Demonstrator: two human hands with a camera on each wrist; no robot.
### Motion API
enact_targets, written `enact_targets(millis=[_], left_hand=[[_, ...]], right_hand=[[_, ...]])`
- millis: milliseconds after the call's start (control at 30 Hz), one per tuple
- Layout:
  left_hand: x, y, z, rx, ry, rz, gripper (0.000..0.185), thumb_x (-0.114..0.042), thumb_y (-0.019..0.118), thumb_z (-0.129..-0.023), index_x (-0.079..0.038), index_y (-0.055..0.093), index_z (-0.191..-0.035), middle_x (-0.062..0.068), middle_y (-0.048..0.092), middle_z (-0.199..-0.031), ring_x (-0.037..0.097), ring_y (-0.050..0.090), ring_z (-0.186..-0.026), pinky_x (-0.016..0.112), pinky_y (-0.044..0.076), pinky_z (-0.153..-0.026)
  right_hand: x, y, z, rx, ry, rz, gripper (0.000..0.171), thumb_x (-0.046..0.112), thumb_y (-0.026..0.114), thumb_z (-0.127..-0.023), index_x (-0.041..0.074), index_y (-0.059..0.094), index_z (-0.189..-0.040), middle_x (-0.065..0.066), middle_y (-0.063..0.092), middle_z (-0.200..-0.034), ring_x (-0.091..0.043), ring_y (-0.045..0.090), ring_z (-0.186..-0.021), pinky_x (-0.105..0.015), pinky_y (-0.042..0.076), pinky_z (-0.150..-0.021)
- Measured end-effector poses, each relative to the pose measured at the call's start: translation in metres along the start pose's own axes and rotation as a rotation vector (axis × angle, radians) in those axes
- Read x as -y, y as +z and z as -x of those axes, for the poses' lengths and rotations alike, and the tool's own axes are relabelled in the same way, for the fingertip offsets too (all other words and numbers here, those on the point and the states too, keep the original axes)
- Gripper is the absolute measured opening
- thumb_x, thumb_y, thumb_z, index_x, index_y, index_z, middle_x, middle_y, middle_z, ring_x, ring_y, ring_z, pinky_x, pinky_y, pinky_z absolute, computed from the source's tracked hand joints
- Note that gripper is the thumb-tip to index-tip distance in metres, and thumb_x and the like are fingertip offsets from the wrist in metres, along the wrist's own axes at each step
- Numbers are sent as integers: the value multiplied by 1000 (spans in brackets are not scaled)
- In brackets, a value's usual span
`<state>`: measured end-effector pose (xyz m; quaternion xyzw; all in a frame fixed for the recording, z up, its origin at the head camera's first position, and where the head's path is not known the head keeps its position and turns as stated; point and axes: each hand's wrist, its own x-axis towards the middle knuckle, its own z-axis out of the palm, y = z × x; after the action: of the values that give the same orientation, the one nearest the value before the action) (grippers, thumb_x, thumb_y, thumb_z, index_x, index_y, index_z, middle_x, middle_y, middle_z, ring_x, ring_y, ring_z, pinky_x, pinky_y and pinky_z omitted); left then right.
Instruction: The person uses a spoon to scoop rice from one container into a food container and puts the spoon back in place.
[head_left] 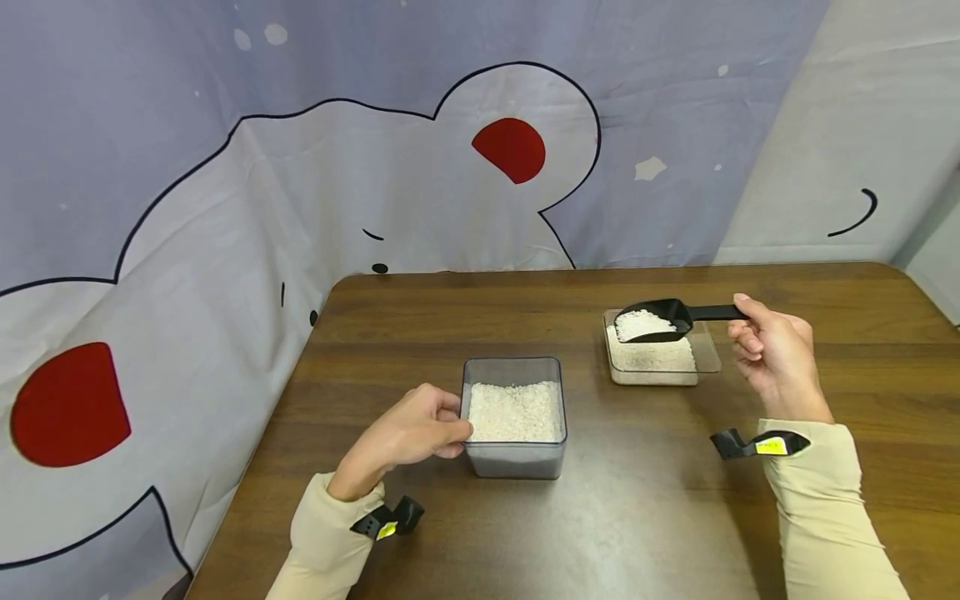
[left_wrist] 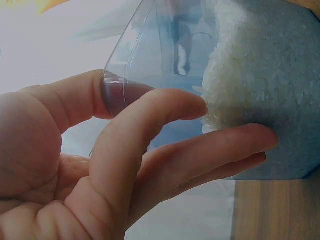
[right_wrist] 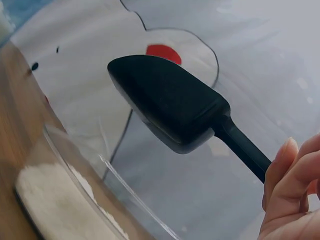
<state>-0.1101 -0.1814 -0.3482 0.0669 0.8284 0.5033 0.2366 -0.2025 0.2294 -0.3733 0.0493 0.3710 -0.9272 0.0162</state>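
Wooden table (head_left: 637, 517), rice-filled scoop (head_left: 654, 321) aloft

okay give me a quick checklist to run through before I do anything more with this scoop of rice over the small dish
1. Right hand grips the scoop handle: ok.
2. Scoop holds rice, none seen spilling: ok.
3. Scoop sits above the shallow dish: ok.
4. Left hand steadies the deep container: ok.
5. Room left in the dish, rice only covers its floor: ok.
6. Stray grains on the table: cannot tell.
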Motion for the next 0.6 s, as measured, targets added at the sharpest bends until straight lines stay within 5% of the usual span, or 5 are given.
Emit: enact_targets(millis=[600], left_hand=[[-1,-1,0,8,4,-9,22,-5,56,-81,9,61,-98,10,67,-76,19,66,-77,31,55,-70]], right_hand=[[30,-36,-3,-231,-133,92,20,2,67,-80,-6,63,-63,-13,55,-44,-11,39,-28,-22,21,-28]])
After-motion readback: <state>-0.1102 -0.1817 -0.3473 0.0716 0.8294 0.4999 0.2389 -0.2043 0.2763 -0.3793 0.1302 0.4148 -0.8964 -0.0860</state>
